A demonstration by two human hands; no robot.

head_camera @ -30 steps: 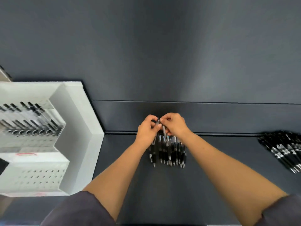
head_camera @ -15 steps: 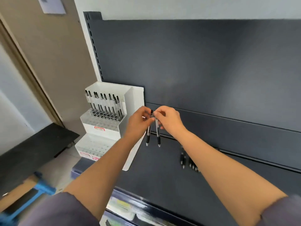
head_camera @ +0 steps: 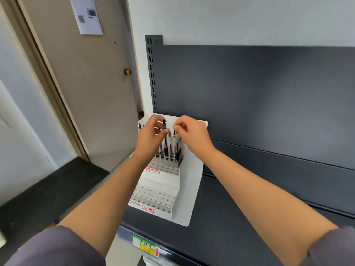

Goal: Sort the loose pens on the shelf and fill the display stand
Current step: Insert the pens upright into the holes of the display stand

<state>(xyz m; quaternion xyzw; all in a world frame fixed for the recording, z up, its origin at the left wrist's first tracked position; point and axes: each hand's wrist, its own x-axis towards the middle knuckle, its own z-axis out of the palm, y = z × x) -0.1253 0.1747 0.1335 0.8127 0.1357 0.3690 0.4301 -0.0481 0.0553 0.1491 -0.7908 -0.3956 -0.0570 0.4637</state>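
Left hand (head_camera: 150, 136) and right hand (head_camera: 192, 134) each pinch a pen (head_camera: 164, 122) over the display stand's (head_camera: 187, 189) part-filled top row; both lower rows are empty.

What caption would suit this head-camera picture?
Left hand and right hand each pinch a pen at the top tier of the white display stand.

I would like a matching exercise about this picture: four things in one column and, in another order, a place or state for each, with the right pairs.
Things
1. left hand
2. top tier of the display stand
3. lower tiers
4. paper sheet

Places or states
A. hangs on the door
B. holes without pens
C. a row of pens stands in it
D. pinches a pen

Pairs: 1-D, 2-C, 3-B, 4-A
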